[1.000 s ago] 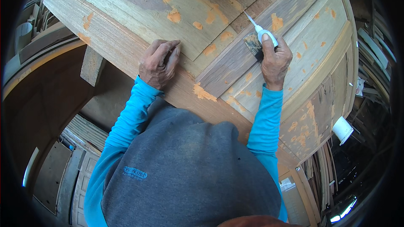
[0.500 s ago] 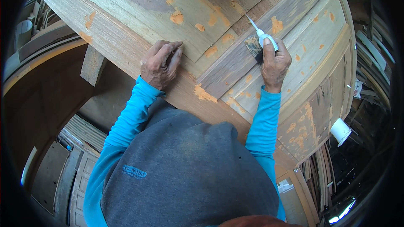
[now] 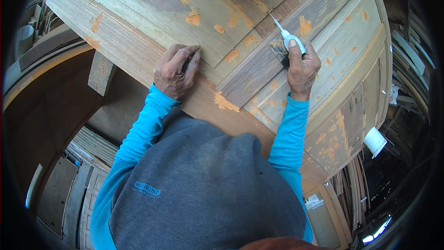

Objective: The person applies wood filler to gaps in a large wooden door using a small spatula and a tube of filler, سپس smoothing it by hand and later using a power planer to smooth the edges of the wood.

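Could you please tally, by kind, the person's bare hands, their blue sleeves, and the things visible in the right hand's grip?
Hands: 2 (left hand, right hand)
Blue sleeves: 2 (left sleeve, right sleeve)
Squeeze bottle with thin nozzle: 1
Flat scraper-like blade: 1
Total: 6

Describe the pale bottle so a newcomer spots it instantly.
Find the large wooden panel dotted with orange patches. Toward its right side, the right hand grips a small pale bottle. Unlike the flat, stained blade beside it, it tapers to a long, thin nozzle.
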The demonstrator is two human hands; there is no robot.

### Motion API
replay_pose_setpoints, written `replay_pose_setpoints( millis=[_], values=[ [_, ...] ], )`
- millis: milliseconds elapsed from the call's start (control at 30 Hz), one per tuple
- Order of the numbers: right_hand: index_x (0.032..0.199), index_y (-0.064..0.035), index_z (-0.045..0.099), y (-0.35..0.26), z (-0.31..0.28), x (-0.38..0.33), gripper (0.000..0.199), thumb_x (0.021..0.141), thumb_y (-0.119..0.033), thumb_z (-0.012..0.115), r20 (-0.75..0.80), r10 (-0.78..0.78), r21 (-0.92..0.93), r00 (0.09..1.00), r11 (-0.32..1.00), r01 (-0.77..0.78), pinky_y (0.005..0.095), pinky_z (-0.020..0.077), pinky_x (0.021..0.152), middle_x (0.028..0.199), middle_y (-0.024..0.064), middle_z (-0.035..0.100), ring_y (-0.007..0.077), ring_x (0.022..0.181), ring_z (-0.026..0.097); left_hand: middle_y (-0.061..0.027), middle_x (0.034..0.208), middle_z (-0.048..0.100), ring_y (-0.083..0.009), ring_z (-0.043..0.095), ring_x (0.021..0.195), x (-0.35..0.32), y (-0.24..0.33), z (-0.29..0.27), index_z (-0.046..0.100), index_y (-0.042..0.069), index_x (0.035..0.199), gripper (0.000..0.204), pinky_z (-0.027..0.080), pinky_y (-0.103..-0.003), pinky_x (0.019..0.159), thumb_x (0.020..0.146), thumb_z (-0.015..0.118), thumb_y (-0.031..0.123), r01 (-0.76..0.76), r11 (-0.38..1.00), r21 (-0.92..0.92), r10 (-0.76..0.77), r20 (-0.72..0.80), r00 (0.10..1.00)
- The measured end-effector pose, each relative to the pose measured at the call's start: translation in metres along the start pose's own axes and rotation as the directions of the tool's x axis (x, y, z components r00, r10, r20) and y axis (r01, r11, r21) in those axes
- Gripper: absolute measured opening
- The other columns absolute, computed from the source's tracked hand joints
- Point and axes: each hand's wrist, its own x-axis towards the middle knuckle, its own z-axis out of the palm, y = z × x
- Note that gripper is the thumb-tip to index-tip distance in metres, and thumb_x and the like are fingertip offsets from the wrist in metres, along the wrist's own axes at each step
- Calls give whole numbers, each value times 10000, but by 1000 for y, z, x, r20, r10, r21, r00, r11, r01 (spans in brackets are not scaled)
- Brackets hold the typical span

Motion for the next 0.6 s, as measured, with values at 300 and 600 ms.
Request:
replay_pose_setpoints(
  millis=[300, 600],
  values=[
    [1005, 28, 735, 0, 0, -1, 344, 1022, -312, 689, -15, 19, 5, 1000, 1000, -18, 298, 435, 571, 745, 31, 647, 102, 675, 558, -100, 960, 676, -189, 679, 810, -2, -2, -4, 742, 26, 1149, 208, 543, -294, 720, 944, 724, -1, 25, 998, -58, -24, 13, 1000],
    [982, 14, 720, 0, 4, -5, 368, 1034, -344, 652, -75, 105, 184, 992, 979, -90, 255, 371, 551, 698, -2, 567, 71, 629, 494, -97, 961, 676, -186, 676, 826, -3, -2, -6, 738, 19, 1153, 197, 543, -292, 741, 957, 716, 5, 43, 996, -76, -42, 15, 999]
  ],
)
